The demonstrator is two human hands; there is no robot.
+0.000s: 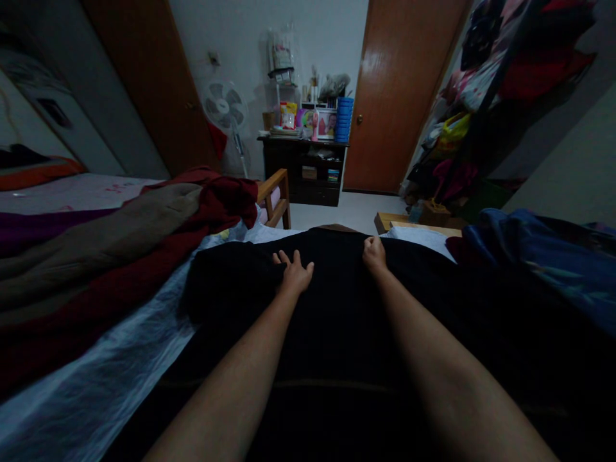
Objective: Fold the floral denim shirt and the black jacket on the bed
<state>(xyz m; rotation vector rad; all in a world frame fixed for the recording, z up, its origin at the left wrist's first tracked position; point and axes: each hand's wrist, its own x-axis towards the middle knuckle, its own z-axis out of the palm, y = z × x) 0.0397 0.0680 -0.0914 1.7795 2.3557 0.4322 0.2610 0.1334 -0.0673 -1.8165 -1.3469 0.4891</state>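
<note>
A large black garment, perhaps a coat, lies spread over the bed in front of me. My left hand rests on its upper part with the fingers spread apart. To the right, my right hand is closed in a fist at the garment's far edge, gripping the dark cloth. A dark bunched part of the garment lies left of my left hand. The light patterned bed sheet shows along the left side.
Grey-brown and dark red clothes are heaped at left, blue patterned fabric at right. Beyond the bed stand a wooden bed frame post, a white fan, a dark cabinet and a wooden door. Clothes hang from a rack.
</note>
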